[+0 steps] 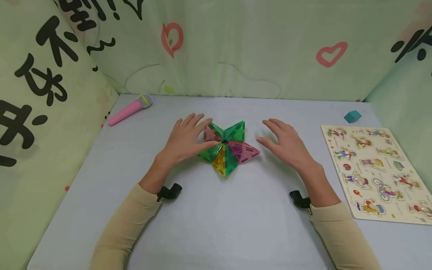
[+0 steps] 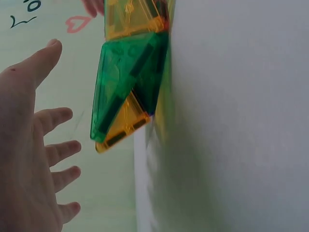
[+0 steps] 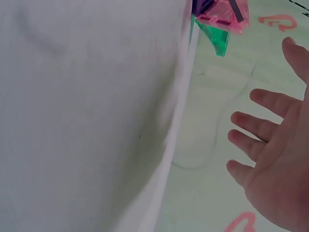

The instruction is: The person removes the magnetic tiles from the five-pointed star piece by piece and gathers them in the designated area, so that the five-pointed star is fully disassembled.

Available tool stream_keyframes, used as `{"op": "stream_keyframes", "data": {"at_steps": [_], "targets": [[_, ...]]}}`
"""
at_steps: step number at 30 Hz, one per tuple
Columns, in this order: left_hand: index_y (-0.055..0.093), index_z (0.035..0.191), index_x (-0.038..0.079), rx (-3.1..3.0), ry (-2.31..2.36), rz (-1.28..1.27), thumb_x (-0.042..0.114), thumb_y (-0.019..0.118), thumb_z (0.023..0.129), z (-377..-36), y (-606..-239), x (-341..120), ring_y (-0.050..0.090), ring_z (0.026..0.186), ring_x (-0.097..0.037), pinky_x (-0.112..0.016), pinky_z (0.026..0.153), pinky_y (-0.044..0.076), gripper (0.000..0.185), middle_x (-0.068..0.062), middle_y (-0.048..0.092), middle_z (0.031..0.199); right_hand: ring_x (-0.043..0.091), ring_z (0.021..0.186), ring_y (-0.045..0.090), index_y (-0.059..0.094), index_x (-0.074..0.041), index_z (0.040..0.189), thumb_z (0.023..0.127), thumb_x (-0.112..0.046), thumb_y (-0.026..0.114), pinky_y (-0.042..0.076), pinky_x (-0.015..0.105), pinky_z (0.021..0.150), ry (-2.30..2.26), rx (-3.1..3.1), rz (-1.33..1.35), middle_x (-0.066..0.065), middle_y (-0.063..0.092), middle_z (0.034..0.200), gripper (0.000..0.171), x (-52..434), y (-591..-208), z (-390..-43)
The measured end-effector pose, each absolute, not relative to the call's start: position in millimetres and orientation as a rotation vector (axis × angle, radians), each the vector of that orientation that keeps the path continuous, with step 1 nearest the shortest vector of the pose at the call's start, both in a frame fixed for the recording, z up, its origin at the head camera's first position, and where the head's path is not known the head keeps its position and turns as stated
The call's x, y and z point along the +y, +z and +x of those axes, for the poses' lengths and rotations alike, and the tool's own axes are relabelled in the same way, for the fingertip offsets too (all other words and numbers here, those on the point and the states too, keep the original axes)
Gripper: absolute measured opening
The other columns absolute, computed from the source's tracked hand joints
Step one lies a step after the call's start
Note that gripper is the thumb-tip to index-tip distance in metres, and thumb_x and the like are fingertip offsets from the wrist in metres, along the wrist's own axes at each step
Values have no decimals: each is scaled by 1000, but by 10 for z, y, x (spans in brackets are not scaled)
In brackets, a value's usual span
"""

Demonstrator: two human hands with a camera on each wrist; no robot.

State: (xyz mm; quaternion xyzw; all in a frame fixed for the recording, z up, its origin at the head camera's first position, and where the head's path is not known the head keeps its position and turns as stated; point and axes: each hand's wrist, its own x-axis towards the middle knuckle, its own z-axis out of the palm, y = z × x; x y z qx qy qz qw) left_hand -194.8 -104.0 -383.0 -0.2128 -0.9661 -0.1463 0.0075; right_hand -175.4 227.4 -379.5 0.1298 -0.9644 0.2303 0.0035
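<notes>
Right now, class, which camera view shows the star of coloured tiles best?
The head view: the whole tile star lies on the table between both hands. The left wrist view shows only green and yellow tiles; the right wrist view, a pink and green corner.

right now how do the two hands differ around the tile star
The left hand reaches over the tile star, fingers at its edge; the right hand sits apart from it, beside the pink point. The left hand hides part of the star; the right hand hides none. Both have straight, spread fingers, holding nothing.
</notes>
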Motion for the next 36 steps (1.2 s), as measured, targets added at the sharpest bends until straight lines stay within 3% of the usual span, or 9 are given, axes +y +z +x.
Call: {"op": "stream_keyframes", "data": {"at_steps": [6, 13, 18, 24, 36], "targets": [[31, 155, 35, -3024, -428, -677, 79, 45, 87, -1959, -3812, -914, 21, 153, -28, -59, 121, 18, 83, -1, 29, 163, 37, 150, 25, 35, -22, 155, 95, -65, 48, 23, 64, 116, 835, -3132, 392, 12, 32, 161, 75, 2202, -3802, -1754], [36, 154, 32, -3048, -373, -722, 79, 46, 87, -1962, -3789, -782, 28, 151, -28, -55, 119, 25, 83, -2, 34, 161, 37, 150, 27, 38, -17, 153, 97, -62, 48, 23, 62, 118, 962, -3198, 454, 13, 36, 159, 72, 2124, -3787, -1821], [38, 153, 32, -3056, -338, -738, 79, 46, 87, -1972, -3802, -697, 31, 149, -26, -52, 120, 27, 82, -1, 36, 160, 34, 139, 43, 42, -14, 150, 97, -61, 47, 34, 59, 113, 1000, -3222, 452, 14, 47, 150, 71, 2080, -3785, -1849], [38, 153, 31, -3077, -344, -780, 78, 47, 87, -1968, -3811, -623, 34, 147, -26, -53, 118, 29, 81, -3, 39, 158, 28, 115, 57, 51, -15, 143, 96, -60, 51, 48, 51, 97, 1042, -3249, 409, 12, 63, 124, 66, 2039, -3827, -1876], [50, 145, 29, -3098, -277, -767, 75, 49, 89, -1966, -3838, -528, 32, 148, -26, -53, 119, 27, 73, -2, 43, 155, 24, 104, 63, 61, -14, 131, 97, -44, 56, 51, 42, 90, 1139, -3272, 415, 10, 70, 115, 45, 1951, -3814, -1913]]}}
